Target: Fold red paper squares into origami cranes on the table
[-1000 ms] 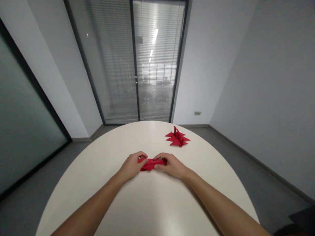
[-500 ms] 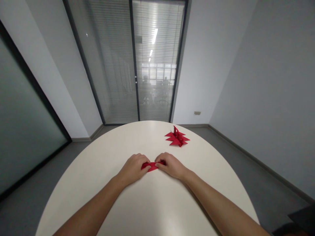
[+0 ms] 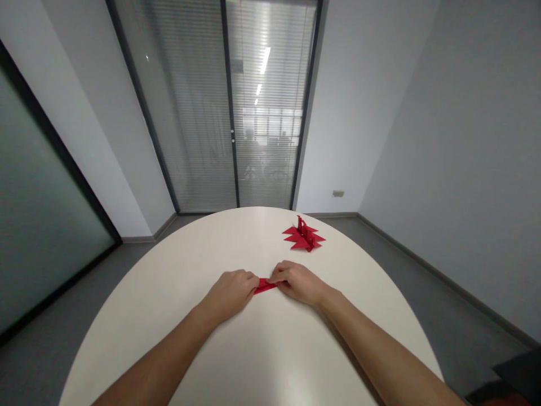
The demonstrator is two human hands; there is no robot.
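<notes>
Between my two hands lies a folded strip of red paper on the white table. My left hand is closed on its left end, with the fingers curled and that end hidden beneath them. At the other end, my right hand pinches the paper with thumb and fingers, covering its right part. Only the short middle stretch of the paper shows. Farther back on the table, beyond my right hand, sits a cluster of red origami cranes with pointed wings, set close together.
The round table edge curves around in front of me. Past it stand a glass door with blinds and a white wall with a socket plate. A dark object shows at the lower right, beside the table.
My left hand has rolled over the paper's left end, its thumb now tucked out of sight. The fingers of my right hand have shifted slightly, and the visible paper looks narrower.
</notes>
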